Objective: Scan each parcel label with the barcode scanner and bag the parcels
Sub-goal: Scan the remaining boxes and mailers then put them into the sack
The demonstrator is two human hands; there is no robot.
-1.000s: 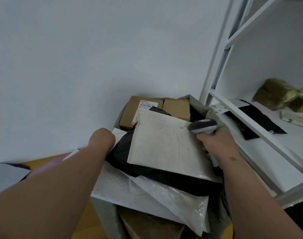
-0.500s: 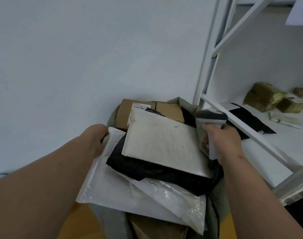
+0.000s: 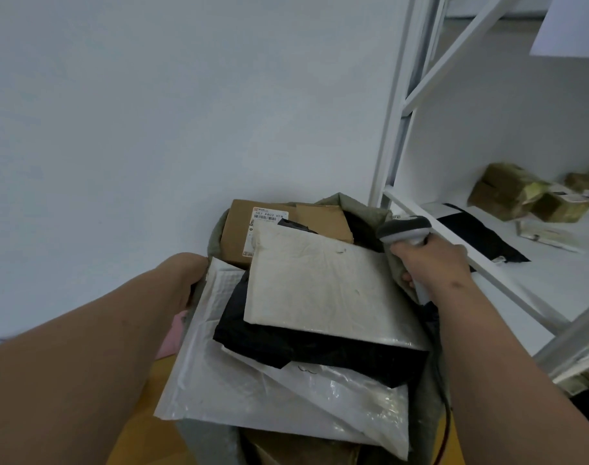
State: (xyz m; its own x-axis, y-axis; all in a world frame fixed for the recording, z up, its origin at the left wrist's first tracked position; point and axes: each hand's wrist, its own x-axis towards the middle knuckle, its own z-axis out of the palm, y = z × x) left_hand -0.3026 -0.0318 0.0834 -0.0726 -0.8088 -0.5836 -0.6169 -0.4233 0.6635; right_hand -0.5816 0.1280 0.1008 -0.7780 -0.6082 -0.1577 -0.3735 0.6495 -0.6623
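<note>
Head view: the grey bag [image 3: 392, 263] at lower centre is stuffed with parcels. To bag well, hold both rim sides apart and press the stack flat. Cream mailer [image 3: 320, 283] lies on top, black mailer [image 3: 320, 350] under it, labelled box [image 3: 242, 229] behind. Right hand [image 3: 430, 263], mid right, has fingers clamped round the scanner [image 3: 405, 229] and apparently the rim. Left hand [image 3: 182, 276] is at the left rim; fingers hidden, can't tell.

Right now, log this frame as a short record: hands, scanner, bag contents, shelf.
right hand: grips the barcode scanner at the bag's right rim
left hand: at the bag's left rim, fingers hidden
bag: grey-green, heaped full
top parcel: white padded mailer on a black mailer
back of bag: cardboard box with printed label
shelf: black mailer, taped brown parcels
</note>
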